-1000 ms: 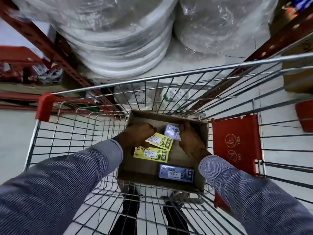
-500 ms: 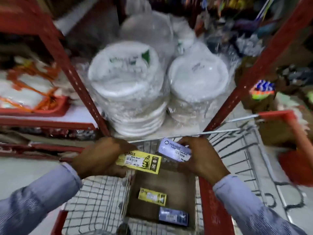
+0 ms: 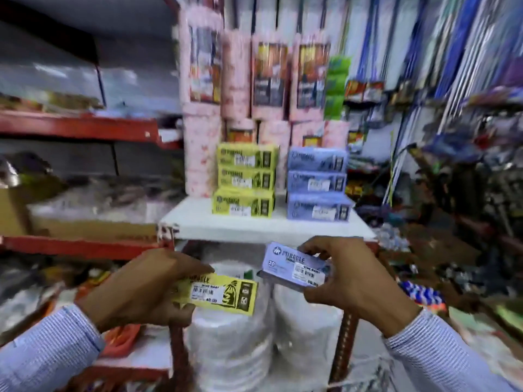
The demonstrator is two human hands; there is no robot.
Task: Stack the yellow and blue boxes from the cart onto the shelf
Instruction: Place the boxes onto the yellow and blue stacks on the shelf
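My left hand (image 3: pixel 141 290) grips a flat yellow box (image 3: pixel 223 294) by its left end. A blue box (image 3: pixel 294 267) is held in my right hand (image 3: pixel 353 278), fingers over its top and right side. Both boxes hover just below the front edge of a white shelf board (image 3: pixel 254 230). On that board stand a stack of three yellow boxes (image 3: pixel 244 179) and, to its right, a stack of three blue boxes (image 3: pixel 317 183). The cart is out of view.
Pink wrapped rolls (image 3: pixel 268 80) rise behind the two stacks. Plastic-wrapped white plates (image 3: pixel 235 343) fill the shelf below my hands. Red shelf beams (image 3: pixel 79 247) run to the left, a cardboard box (image 3: pixel 17 213) sits there, and cluttered goods hang at the right.
Both hands have lifted the yellow and blue boxes out of the cart's carton and up toward the shelf. The view has swung up from the cart to the shelf.
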